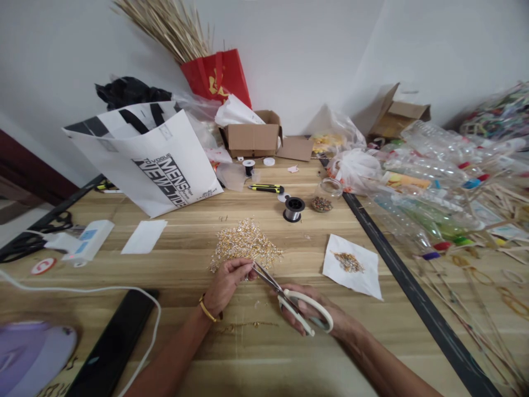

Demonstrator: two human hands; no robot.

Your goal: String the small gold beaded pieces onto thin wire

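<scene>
My right hand (pixel 308 309) grips a pair of scissors (pixel 285 298) with pale handles, and the blades point toward my left fingertips. My left hand (pixel 233 281) is pinched closed right at the blade tips; whatever it holds is too small to name. Just beyond it lies a pile of small gold and clear beaded pieces (pixel 246 242). Nearer to me, a thin gold chain-like strand (pixel 250 325) rests on the wooden table (pixel 198 353). To the right, a white paper (pixel 334 275) carries a smaller heap of gold pieces (pixel 349 262).
Beyond the pile stand a wire spool (pixel 293 209), a jar of beads (pixel 324 197) and a box cutter (pixel 266 188). A white bag (pixel 152 160) and cardboard box (pixel 254 138) are behind. Plastic bottles (pixel 433 160) crowd the right. A power strip (pixel 88 242) and black phone-like slab (pixel 115 342) lie left.
</scene>
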